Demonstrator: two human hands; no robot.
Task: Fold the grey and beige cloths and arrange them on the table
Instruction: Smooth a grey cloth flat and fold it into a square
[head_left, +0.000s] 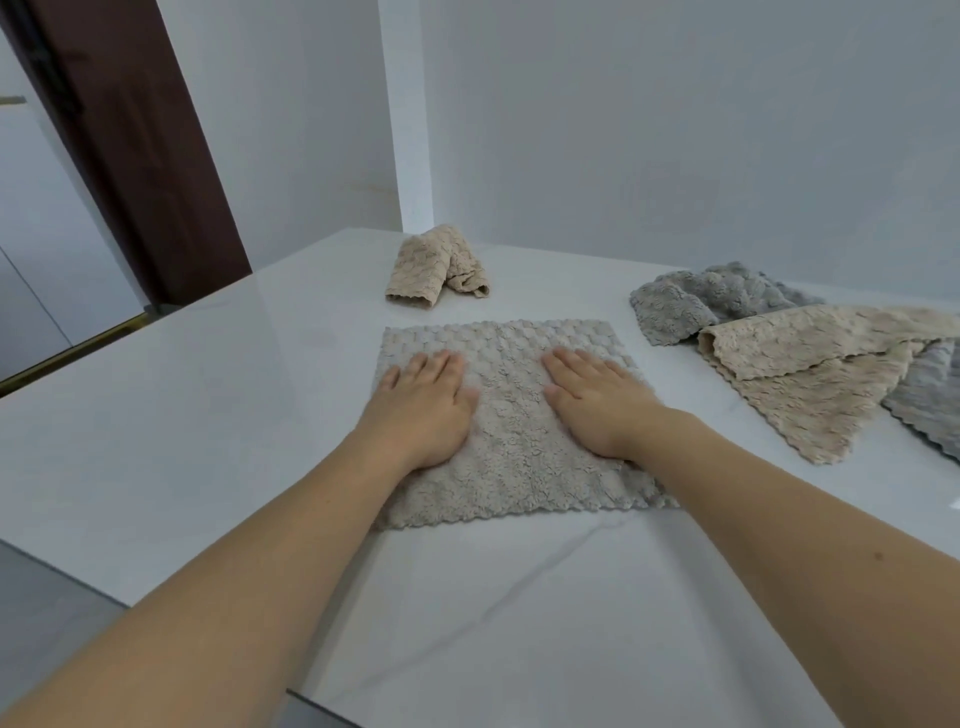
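On the far left, a dark brown wooden door frame (140, 156) stands behind the glossy white marble-look table (182, 415). Toward the centre, a flat, square, pale beige textured fleece cloth (511, 447) lies spread on the table surface. The left hand (421, 405) rests palm-down on the left half of this flat cloth, fingers extended and grasping nothing. Beyond the flat cloth, near the table's far edge, sits a folded beige fleece cloth bundle (436, 267), apart from the flat cloth. The right hand (597, 400) rests palm-down on the right half of the flat cloth, fingers likewise extended and grasping nothing. To the right, well apart from the hands, a crumpled grey fleece cloth (696, 299) lies on the table, partly overlapped by an unfolded beige fleece cloth (810, 374). Another grey cloth (930, 400) shows beneath the unfolded one at the right edge.
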